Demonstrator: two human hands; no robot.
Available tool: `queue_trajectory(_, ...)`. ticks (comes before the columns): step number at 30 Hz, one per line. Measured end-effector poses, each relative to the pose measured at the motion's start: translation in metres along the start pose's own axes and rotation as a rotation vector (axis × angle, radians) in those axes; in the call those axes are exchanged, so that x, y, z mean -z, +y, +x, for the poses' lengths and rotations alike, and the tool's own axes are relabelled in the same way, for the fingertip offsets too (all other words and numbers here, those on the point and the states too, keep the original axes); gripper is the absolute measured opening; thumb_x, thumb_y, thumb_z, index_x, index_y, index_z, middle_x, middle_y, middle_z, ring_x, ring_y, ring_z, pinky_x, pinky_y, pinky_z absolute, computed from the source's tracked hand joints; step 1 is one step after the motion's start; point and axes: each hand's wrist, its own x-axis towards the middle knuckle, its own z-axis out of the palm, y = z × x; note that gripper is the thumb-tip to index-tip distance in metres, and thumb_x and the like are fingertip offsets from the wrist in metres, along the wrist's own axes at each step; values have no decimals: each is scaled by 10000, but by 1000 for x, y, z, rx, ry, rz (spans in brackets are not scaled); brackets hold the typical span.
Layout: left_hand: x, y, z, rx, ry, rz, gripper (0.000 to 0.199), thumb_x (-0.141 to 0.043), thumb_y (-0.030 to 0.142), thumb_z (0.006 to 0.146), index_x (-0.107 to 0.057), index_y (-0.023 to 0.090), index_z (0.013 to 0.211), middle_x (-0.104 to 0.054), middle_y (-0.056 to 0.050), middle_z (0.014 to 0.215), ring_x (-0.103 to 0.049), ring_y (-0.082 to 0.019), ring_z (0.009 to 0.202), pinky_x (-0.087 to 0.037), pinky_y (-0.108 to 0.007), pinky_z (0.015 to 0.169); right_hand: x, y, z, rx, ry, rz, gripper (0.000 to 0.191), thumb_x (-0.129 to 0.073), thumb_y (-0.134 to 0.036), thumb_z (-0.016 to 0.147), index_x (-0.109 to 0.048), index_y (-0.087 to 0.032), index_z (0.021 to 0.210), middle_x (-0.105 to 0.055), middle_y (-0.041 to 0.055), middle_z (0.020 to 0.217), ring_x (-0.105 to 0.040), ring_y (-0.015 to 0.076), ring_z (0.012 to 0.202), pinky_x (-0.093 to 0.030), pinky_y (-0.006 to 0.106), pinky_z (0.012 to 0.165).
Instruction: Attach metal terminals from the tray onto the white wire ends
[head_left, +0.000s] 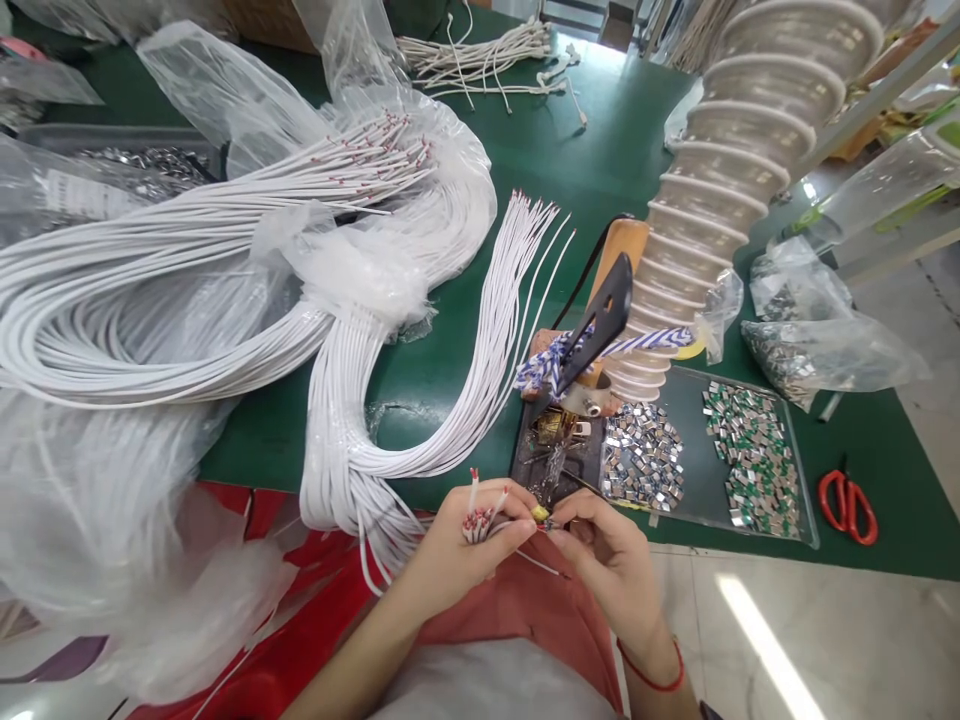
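Near the table's front edge, my left hand (469,545) is closed around several white cables with red-tipped ends (478,522). Beside it, my right hand (607,550) pinches a tiny part at the tips of thumb and finger, too small to make out. The fingertips of both hands nearly meet, with a small yellow piece (540,513) at the left fingertips. A soldering spot with a black clamp (600,315) tied by blue-white cord stands just beyond my hands. Small metal connectors (643,455) lie in the tray right behind my right hand.
Large bundles of white cable (165,290) cover the left side. A ribbed clear hose (720,190) comes down at the right. Green-and-metal parts (754,455) fill the tray's right side. Red scissors (847,508) and a bag of parts (802,340) lie further right.
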Motion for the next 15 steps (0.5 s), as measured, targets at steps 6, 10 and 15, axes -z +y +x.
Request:
queue_trajectory(6, -6, 4, -2, 13, 55, -45, 202, -669, 174, 856, -710, 157, 659, -761, -61, 818, -664, -161, 718, -492, -256, 682, -5, 2, -1, 37, 17, 19, 115, -702, -133, 900, -731, -243, 915, -712, 4, 842, -576, 137, 668, -439, 230, 593)
queue_trajectory(10, -8, 3, -2, -11, 98, -66, 205, -664, 164, 851, -709, 165, 652, -762, -58, 794, -688, -171, 742, -521, -257, 709, -7, 6, -3, 41, 48, 15, 118, -715, -141, 907, -738, -254, 932, -715, 1, 857, -586, 133, 671, -448, 223, 594)
queue_trajectory(15, -9, -1, -1, -53, 116, -35, 198, -662, 154, 858, -728, 178, 673, -783, -55, 807, -715, -176, 761, -539, -258, 728, -10, 9, -4, 60, 80, 18, 128, -713, -141, 915, -742, -263, 939, -716, 5, 859, -612, 143, 700, -461, 227, 596)
